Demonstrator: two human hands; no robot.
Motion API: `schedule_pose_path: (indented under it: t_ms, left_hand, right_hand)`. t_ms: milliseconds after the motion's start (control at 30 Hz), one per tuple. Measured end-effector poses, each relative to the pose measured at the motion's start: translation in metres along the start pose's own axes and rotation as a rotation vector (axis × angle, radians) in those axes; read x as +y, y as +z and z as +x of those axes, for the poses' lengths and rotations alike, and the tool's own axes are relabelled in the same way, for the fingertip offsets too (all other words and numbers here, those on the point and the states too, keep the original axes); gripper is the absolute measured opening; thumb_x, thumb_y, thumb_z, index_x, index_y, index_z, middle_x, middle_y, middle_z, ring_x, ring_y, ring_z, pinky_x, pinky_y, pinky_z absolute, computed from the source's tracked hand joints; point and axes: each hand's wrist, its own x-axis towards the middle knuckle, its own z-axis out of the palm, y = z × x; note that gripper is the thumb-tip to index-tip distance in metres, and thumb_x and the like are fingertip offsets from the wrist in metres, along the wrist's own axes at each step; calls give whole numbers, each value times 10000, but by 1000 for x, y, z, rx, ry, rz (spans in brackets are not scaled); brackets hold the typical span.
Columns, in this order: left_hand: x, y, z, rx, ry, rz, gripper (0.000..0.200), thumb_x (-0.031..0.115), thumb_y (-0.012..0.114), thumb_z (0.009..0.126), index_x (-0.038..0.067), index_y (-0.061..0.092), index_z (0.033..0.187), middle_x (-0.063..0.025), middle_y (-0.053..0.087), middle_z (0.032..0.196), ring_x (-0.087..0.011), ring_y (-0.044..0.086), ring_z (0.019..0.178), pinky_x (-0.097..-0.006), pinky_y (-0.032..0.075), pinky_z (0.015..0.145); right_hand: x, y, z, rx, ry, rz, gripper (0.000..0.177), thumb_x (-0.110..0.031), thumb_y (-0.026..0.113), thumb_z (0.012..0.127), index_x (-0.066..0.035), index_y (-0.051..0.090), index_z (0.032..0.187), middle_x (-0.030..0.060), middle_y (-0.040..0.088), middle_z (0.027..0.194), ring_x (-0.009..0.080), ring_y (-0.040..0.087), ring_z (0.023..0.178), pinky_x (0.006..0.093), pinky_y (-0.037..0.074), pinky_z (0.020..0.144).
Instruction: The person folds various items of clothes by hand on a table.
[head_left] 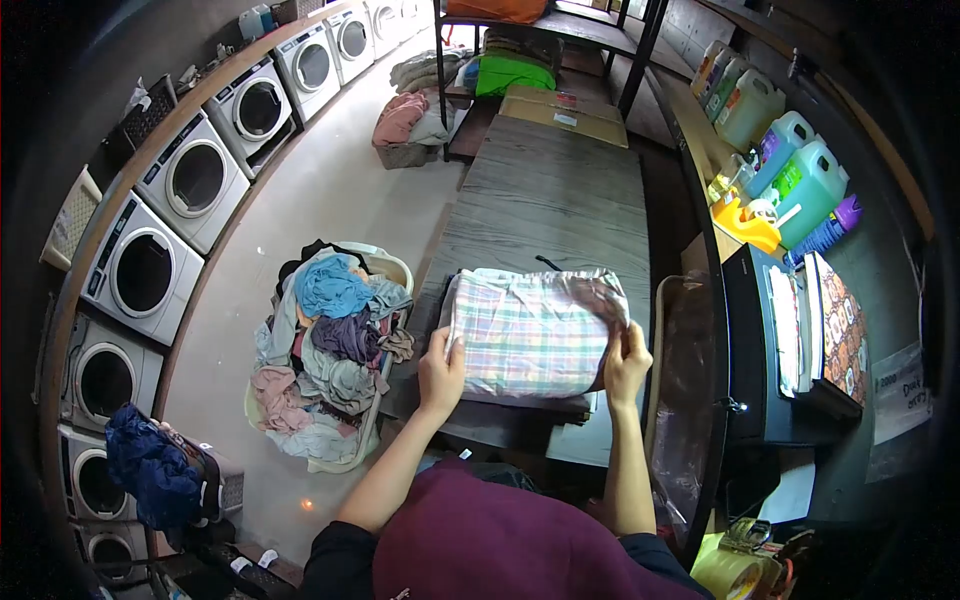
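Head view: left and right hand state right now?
Left hand: closed on the near left edge of the wrapped plaid bundle.
Right hand: closed on the bundle's right end.

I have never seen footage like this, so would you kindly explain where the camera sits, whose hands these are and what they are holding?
There is no machine here. The single picture comes from a camera worn on a person's head, looking forward and down, which is why the edges curve. The two bare arms at the bottom are that person's own. The left hand and the right hand each grip one side of a folded plaid bundle, wrapped in what looks like clear plastic. The bundle rests on a long wooden table. On the floor to the left stands a laundry basket heaped with loose clothes, and washing machines line the left wall. Detergent jugs stand on a shelf to the right.
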Motion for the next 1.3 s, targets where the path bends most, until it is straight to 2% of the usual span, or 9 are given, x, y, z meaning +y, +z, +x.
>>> schedule_pose_path:
  t_ms: [167,233,333,367,467,500,633,1200,1300]
  left_hand:
    - [-25,15,-17,-29,-103,229,399,224,583,936,16,492,1263,-197,650,948,-399,635,895,-428,491,789]
    - [-8,9,-15,-9,-99,213,531,211,585,925,34,393,1388,-203,606,1109,-381,582,1044,-436,449,904]
    - [23,8,-2,118,423,368,573,168,620,891,29,391,1398,-199,508,1299,-330,503,1181,-450,400,979]
    - [28,15,0,35,417,296,583,228,597,912,57,382,1426,-187,447,1398,-330,415,1308,-503,313,1060]
    - [62,39,6,-116,568,424,575,298,558,931,110,390,1447,-143,406,1476,-329,342,1390,-534,232,1113]
    - [46,57,8,-227,532,426,570,371,514,941,194,390,1468,-70,336,1547,-303,239,1454,-594,110,1147]
    - [2,73,28,-419,455,701,566,429,485,942,288,375,1478,-22,270,1578,-258,169,1477,-686,0,1121]
    - [-6,77,44,-521,386,603,623,511,553,890,280,410,1451,-34,388,1501,-267,296,1413,-674,141,1112]
    - [-8,73,57,-638,304,595,751,589,612,818,292,379,1468,-40,274,1570,-241,181,1472,-702,99,1106]
  right_hand:
    - [38,3,-17,-351,262,-650,431,-252,582,935,-46,455,1291,255,671,837,478,643,793,546,497,683]
    - [32,3,-27,-285,172,-657,491,-239,597,923,14,449,1317,268,622,1114,445,616,983,498,494,809]
    - [7,6,-22,-150,-135,-558,528,-243,590,926,44,447,1345,275,541,1284,427,518,1194,480,436,965]
    - [-7,9,-15,-90,-253,-519,535,-246,586,928,50,448,1352,276,519,1317,422,482,1248,480,412,1008]
    - [-43,31,-13,-194,-234,-454,555,-308,535,943,25,453,1378,225,451,1433,425,317,1388,566,195,1138]
    - [-40,42,-18,-246,-230,-521,568,-338,512,949,3,441,1398,205,421,1464,423,284,1405,589,148,1140]
    - [28,83,-71,-469,-88,-684,606,-435,434,965,-124,369,1481,161,261,1566,406,190,1447,649,49,1129]
    - [36,81,-72,-491,-50,-669,644,-473,402,973,-132,309,1511,179,241,1570,407,151,1461,677,19,1112]
    - [26,61,-80,-562,26,-805,702,-524,413,962,-146,251,1532,165,183,1593,417,145,1462,718,43,1083]
